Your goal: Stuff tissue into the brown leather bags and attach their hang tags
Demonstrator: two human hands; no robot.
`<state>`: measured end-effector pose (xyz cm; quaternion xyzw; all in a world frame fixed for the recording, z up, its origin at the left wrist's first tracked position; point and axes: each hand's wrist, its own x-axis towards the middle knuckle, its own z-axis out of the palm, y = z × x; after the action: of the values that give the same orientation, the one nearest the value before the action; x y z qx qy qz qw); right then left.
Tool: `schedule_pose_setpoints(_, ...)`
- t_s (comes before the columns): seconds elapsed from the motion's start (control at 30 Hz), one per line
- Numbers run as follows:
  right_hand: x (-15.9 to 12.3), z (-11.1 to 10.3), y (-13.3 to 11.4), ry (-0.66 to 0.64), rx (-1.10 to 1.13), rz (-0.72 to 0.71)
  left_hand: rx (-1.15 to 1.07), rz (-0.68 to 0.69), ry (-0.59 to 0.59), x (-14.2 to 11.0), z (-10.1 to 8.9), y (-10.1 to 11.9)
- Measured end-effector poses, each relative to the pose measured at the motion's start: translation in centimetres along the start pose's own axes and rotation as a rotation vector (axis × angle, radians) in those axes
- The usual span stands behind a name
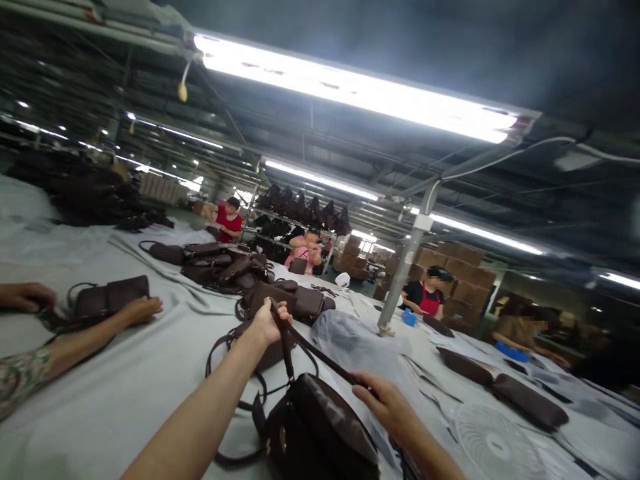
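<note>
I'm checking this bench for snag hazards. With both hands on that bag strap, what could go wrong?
1. The left hand pulls the strap taut; a slip might drop the dark bag.
2. Loose loops beside it could snag.
3. The white fan lies near the right hand.

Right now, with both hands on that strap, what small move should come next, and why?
Probably lower the left hand: it holds the strap raised and taut, the right hand grips it farther along, and the dark brown bag sits just below on the grey cloth.

Dark brown handbag [320, 427] (glossy flap) on grey cloth, strap [300, 343] lifted taut.
</note>
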<state>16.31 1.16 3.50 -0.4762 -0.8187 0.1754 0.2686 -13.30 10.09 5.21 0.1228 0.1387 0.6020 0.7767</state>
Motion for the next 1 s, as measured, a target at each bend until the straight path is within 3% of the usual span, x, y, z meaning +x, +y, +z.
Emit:
schedule_pose_setpoints(0.07, -0.9, -1.5, 0.0, -0.108, -0.097, 0.044, 0.092, 0.057, 0.036, 0.5, -0.7, 0.1)
schedule_pose_setpoints(0.13, -0.9, -2.6, -0.8, -0.134, -0.224, 0.024, 0.22, 0.074, 0.036, 0.7, -0.6, -0.7)
schedule_pose_setpoints(0.23, 0.8, -3.1, -3.1, -0.122, -0.486, -0.084, 0.449, 0.012, -0.044, 0.6, 1.1, -2.9)
schedule_pose_setpoints(0.33, 3.9, -2.7, -5.7, -0.106, -0.715, -0.051, 0.663, -0.056, -0.159, 0.0, 3.1, -5.7)
schedule_pose_setpoints(0.43, 6.6, -2.0, -7.4, -0.104, -0.743, -0.004, 0.826, -0.09, -0.256, -1.0, 4.2, -7.5)
schedule_pose_setpoints(0.53, 7.6, -2.1, -7.6, -0.12, -0.689, -0.031, 0.93, -0.09, -0.291, -1.6, 3.9, -7.2)
schedule_pose_setpoints(0.67, 6.1, -4.0, -4.8, -0.137, -0.494, -0.036, 0.931, 0.017, -0.202, -1.7, 2.1, -4.1)
schedule_pose_setpoints(0.77, 4.7, -5.5, -2.3, 0.091, -0.36, 0.014, 0.827, 0.119, -0.113, -1.5, 0.9, -2.7)
schedule_pose_setpoints(0.87, 4.1, -4.6, -2.0, 0.268, -0.387, -0.021, 0.709, 0.108, -0.101, -1.5, 0.8, -3.9)
schedule_pose_setpoints(1.0, 4.2, -0.8, -4.6, 0.131, -0.576, -0.128, 0.59, 0.047, -0.138, -1.3, 1.6, -7.3)
